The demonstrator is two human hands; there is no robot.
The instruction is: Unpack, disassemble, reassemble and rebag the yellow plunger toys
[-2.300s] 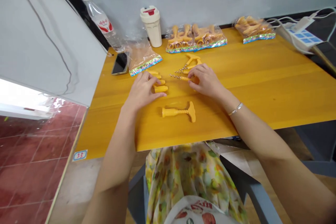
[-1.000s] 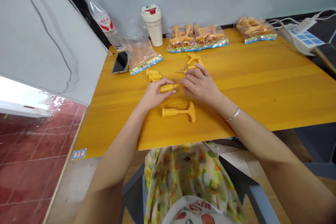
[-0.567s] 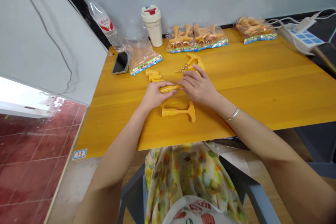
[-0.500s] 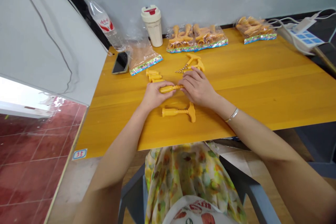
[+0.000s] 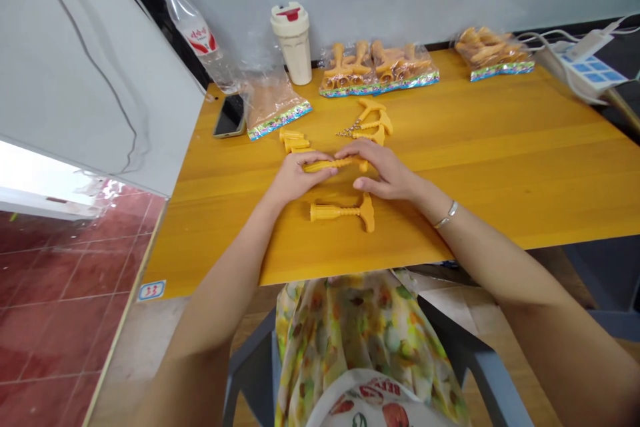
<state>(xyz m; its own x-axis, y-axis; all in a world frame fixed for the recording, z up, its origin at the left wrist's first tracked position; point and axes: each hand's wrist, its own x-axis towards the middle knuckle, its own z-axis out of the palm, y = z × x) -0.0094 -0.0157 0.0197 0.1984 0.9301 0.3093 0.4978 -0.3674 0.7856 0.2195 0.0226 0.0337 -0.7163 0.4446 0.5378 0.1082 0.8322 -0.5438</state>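
My left hand (image 5: 293, 179) pinches the ribbed sleeve of a yellow plastic corkscrew (image 5: 345, 163), which lies sideways above the table. Around its T-shaped handle end, my right hand (image 5: 395, 172) is open, thumb and fingers apart; whether a fingertip touches the corkscrew I cannot tell. Closer to me, another yellow corkscrew (image 5: 334, 212) rests on the table with its sleeve on. Beyond my right hand lie several T-handles (image 5: 373, 107), some with bare metal spirals (image 5: 350, 129). Loose yellow sleeves (image 5: 295, 143) sit just beyond my left hand, partly hidden by it.
Bags of yellow corkscrews (image 5: 377, 70) line the wall, with another bag (image 5: 493, 53) farther right. At the back left are an opened plastic bag (image 5: 275, 105), a phone (image 5: 231, 115), a bottle (image 5: 200, 37) and a cup (image 5: 295, 47). A power strip (image 5: 595, 70) with cables occupies the right corner.
My right hand has loosened from the corkscrew and spread its fingers, baring the handle end. My left hand still holds the sleeve. The view has shifted slightly.
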